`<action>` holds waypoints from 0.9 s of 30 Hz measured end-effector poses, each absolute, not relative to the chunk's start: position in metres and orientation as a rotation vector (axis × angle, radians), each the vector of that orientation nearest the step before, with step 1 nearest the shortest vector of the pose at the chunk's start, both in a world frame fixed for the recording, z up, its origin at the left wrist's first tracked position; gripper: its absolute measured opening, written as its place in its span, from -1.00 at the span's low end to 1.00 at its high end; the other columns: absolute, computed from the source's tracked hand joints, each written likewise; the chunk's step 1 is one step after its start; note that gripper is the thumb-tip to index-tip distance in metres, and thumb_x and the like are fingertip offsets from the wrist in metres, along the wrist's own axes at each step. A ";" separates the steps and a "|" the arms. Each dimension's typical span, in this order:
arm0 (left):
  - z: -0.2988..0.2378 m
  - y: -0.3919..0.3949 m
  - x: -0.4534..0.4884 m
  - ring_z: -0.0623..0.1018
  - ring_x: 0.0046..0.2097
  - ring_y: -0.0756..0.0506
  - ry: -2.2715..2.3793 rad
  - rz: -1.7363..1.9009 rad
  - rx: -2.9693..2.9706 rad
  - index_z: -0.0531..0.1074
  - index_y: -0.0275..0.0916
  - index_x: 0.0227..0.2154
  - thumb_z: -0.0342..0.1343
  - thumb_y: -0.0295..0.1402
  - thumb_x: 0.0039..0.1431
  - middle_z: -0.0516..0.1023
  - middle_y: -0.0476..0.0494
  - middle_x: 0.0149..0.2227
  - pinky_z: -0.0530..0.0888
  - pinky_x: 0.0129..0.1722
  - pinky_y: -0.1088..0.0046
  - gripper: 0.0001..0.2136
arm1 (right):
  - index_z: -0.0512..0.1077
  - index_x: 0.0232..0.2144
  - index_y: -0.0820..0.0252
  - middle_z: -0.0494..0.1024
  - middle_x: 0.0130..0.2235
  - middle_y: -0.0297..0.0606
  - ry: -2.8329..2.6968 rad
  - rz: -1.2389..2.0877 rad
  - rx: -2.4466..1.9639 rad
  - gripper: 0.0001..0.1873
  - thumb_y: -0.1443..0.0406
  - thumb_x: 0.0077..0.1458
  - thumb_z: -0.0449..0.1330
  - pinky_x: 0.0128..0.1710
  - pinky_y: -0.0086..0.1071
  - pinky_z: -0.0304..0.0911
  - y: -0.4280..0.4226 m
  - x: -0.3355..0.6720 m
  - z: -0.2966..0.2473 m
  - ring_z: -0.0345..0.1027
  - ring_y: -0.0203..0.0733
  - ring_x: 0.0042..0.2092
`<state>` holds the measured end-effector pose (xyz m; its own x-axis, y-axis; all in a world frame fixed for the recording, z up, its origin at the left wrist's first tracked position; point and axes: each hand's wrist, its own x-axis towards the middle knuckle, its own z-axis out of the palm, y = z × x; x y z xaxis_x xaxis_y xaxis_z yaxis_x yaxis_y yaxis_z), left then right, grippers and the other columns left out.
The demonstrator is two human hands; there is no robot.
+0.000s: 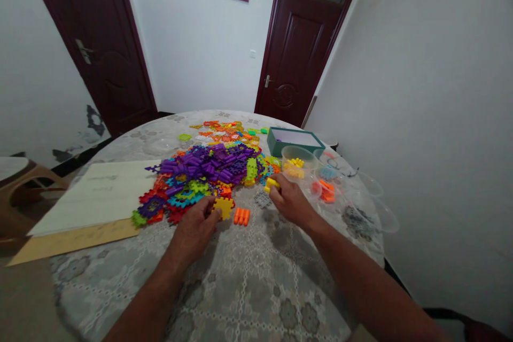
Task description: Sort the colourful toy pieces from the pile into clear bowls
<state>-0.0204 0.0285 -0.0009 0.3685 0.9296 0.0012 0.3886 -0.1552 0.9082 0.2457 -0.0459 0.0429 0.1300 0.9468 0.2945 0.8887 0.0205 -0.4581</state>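
Between the thumb and fingers of my left hand (199, 227) is a flat yellow toothed building piece (223, 207), held low at the front of the pile. My right hand (292, 200) pinches a small yellow ribbed block (271, 185) a little above the table. Orange tube-shaped pieces (241, 216) lie side by side on the cloth between the hands. Left of and behind them spreads a heap of purple pieces (216, 163) over red, blue and green toothed plates. A grey lattice piece (263, 199) rests just below the right hand's yellow block.
A clear plastic tub (298, 157) with yellow pieces stands right of the pile, near a green box (296, 140). Further right are clear containers and orange pieces (326, 191). Large paper sheets (100, 195) lie at left on the patterned tablecloth (244, 288).
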 end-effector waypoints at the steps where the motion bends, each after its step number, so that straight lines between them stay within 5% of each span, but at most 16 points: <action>1: -0.001 0.029 -0.021 0.61 -0.27 -0.18 1.177 0.748 1.727 0.50 -0.18 -0.02 0.10 -0.11 0.20 0.63 -0.10 -0.24 0.51 -0.34 0.38 -0.63 | 0.47 0.02 0.17 0.64 -0.20 -0.17 -1.763 0.139 -1.851 -0.70 0.31 0.34 0.03 -0.19 -0.33 0.27 -0.048 0.253 0.050 0.49 -0.10 -0.22; 4: -0.001 0.029 -0.021 0.63 -0.21 -0.19 1.186 0.749 1.713 0.48 -0.17 0.01 0.10 -0.12 0.20 0.65 -0.13 -0.20 0.52 -0.31 0.38 -0.62 | 0.53 -0.05 0.15 0.65 -0.21 -0.18 -1.786 0.079 -1.845 -0.73 0.26 0.34 0.07 -0.20 -0.33 0.27 -0.047 0.282 0.070 0.48 -0.12 -0.23; 14: 0.001 0.028 -0.021 0.63 -0.20 -0.20 1.202 0.765 1.759 0.51 -0.15 -0.01 0.09 -0.12 0.20 0.66 -0.12 -0.18 0.52 -0.30 0.38 -0.63 | 0.52 0.15 0.27 0.69 0.00 0.01 -1.257 -0.311 -2.069 -0.51 0.21 0.25 0.13 0.04 -0.14 0.39 -0.014 0.384 0.088 0.56 0.04 -0.05; 19: 0.002 0.027 -0.021 0.63 -0.19 -0.21 1.226 0.754 1.769 0.51 -0.17 -0.01 0.10 -0.14 0.19 0.66 -0.12 -0.19 0.50 -0.30 0.38 -0.64 | 0.63 -0.08 0.20 0.71 -0.06 -0.07 -1.315 -0.247 -1.958 -0.64 0.21 0.29 0.08 0.05 -0.16 0.40 -0.042 0.345 0.071 0.58 0.01 -0.08; 27: 0.006 0.024 -0.020 0.61 -0.24 -0.18 1.227 0.736 1.807 0.51 -0.18 0.00 0.07 -0.16 0.23 0.63 -0.12 -0.22 0.50 -0.28 0.36 -0.65 | 0.50 0.13 0.17 0.59 0.13 0.01 -1.993 0.093 -1.963 -0.63 0.33 0.33 0.11 0.14 -0.14 0.36 -0.058 0.250 0.020 0.49 0.06 0.14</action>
